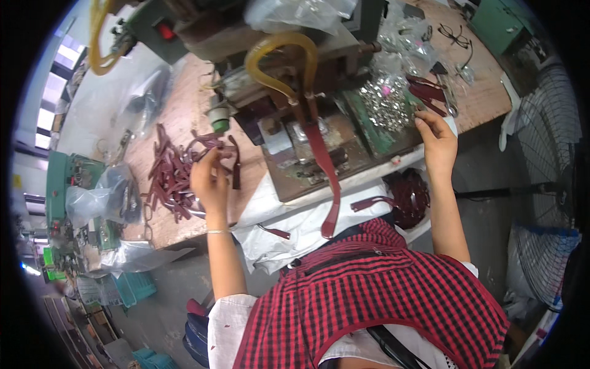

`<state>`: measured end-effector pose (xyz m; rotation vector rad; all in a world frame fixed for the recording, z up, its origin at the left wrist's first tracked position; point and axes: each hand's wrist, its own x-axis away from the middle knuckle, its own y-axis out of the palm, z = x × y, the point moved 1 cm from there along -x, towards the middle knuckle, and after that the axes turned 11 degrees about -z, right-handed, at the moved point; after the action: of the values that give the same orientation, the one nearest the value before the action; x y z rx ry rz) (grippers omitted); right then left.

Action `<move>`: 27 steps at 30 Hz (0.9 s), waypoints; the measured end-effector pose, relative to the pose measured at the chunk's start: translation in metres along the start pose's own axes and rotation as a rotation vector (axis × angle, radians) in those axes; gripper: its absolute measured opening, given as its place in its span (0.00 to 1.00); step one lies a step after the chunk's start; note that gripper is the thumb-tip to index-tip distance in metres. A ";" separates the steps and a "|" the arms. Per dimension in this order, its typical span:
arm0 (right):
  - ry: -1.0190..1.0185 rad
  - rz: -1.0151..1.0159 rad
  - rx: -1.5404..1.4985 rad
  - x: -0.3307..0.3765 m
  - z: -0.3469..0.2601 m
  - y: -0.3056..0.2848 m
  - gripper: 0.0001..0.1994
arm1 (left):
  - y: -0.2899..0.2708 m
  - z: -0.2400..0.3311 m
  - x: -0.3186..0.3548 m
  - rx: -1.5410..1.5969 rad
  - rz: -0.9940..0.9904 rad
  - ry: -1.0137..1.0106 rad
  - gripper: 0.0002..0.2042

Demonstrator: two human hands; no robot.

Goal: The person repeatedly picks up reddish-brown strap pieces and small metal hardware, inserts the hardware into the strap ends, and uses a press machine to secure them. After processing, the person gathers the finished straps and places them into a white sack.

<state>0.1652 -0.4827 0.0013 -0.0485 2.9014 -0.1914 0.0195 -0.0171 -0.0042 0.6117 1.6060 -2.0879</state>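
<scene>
Dark red glasses temples (169, 175) lie heaped on the bench at the left. My left hand (210, 183) is over the right side of this heap, its fingers curled at a curved temple (236, 163). One long dark red temple (322, 157) sits in the bench machine (307, 111), its curved end hanging over the front edge towards me. To the right, a heap of small shiny metal parts (384, 104) covers a green plate. My right hand (439, 144) is beside that heap, thumb and fingertips pinched together on something too small to make out.
More temples fill a bag-lined container (409, 197) below the bench edge. Another temple bundle (428, 95) lies right of the metal parts, with a pair of glasses (453, 35) farther back. A yellow hose (283, 46) loops over the machine. A large fan (544, 135) stands right.
</scene>
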 end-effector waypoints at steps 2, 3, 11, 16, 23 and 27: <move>0.061 -0.031 -0.061 0.011 -0.023 0.006 0.08 | 0.002 0.008 -0.002 0.544 0.132 -0.373 0.18; 0.026 -0.080 -0.005 0.012 -0.034 0.010 0.08 | -0.009 0.027 -0.022 0.755 0.082 -0.418 0.19; -0.152 -0.449 -0.148 -0.011 -0.122 0.124 0.14 | 0.025 0.003 -0.007 0.686 -0.025 -0.370 0.09; -0.054 -0.403 -0.206 -0.001 -0.112 0.133 0.17 | 0.015 0.044 0.004 0.613 0.155 -0.599 0.09; 0.088 -0.480 -0.465 0.005 -0.136 0.141 0.20 | -0.066 0.144 -0.056 0.745 0.335 -0.044 0.05; 0.033 -0.531 -0.497 0.025 -0.155 0.127 0.26 | -0.082 0.182 -0.055 0.327 0.119 0.328 0.08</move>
<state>0.1026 -0.3385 0.1285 -0.9015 2.8237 0.4480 0.0008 -0.1709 0.1339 1.1830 1.3503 -2.2649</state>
